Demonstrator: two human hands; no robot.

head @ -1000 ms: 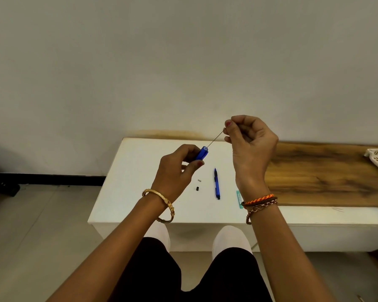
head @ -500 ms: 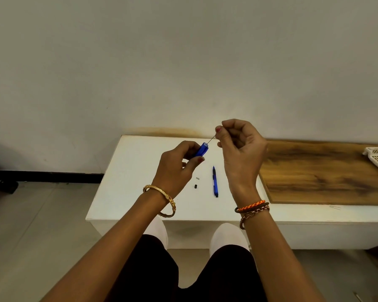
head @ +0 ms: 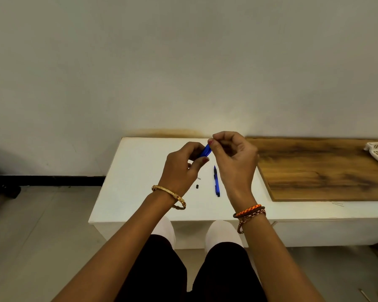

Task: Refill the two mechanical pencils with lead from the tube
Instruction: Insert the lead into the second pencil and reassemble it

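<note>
A blue mechanical pencil (head: pixel 206 151) is gripped in the curled left hand (head: pixel 182 168), open end raised toward the right hand (head: pixel 234 158), whose pinched fingertips (head: pixel 212 142) are held right at that end. The lead itself cannot be made out. Loading of the first pencil is judged to be under way. Next, a clean release is called for, then capping. A second pencil (head: pixel 216 182) is left lying below the right hand.

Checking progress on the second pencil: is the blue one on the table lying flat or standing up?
Lying flat. The blue pencil rests lengthwise on the white table, untouched by either hand.
</note>
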